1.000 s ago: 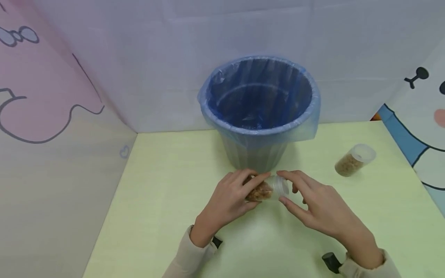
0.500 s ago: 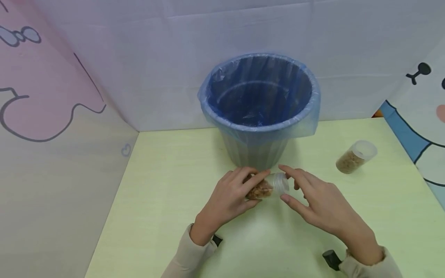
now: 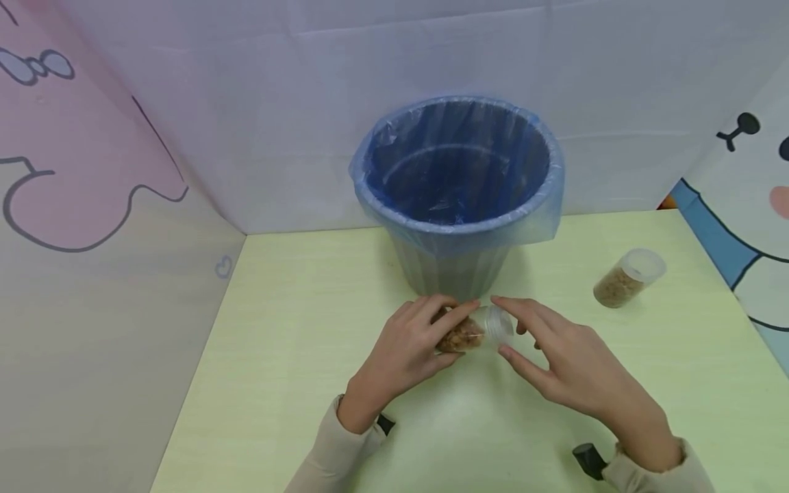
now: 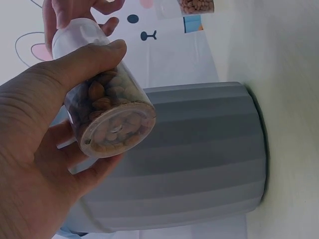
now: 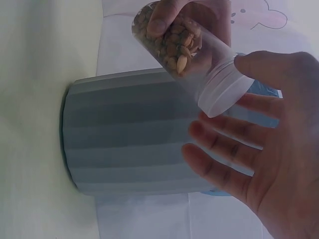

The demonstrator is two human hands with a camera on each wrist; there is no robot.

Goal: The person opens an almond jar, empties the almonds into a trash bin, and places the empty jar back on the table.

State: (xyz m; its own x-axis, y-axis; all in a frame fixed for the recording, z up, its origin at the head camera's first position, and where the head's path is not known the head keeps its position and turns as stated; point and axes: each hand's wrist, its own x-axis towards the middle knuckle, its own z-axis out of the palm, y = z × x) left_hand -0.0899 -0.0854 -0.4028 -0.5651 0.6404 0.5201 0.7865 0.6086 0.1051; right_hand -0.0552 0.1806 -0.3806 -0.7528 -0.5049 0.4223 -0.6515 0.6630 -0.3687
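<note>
My left hand (image 3: 401, 342) grips a clear plastic jar (image 3: 462, 335) of brown nuts, thumb on one side and fingers around the other. The jar lies tilted on its side in the air, its translucent lid (image 5: 227, 94) toward my right hand (image 3: 570, 363). At that lid, the right thumb tip is right by the rim, and the index fingertip is close on the opposite side. The other right fingers (image 5: 219, 169) spread out fairly straight, away from the jar. In the left wrist view, the jar's base (image 4: 119, 130) faces the camera, with nuts packed against it.
Behind the hands stands a grey ribbed bin (image 3: 453, 263) with a blue plastic liner (image 3: 370, 188) folded over its rim. A second clear jar (image 3: 619, 287) of brown pieces stands at right on the pale yellow table (image 3: 296, 329). Printed sheets line the back and sides.
My right thumb and fingertips shift slightly about the lid, parting a little from it and drawing near again. My left hand and the jar stay almost still.
</note>
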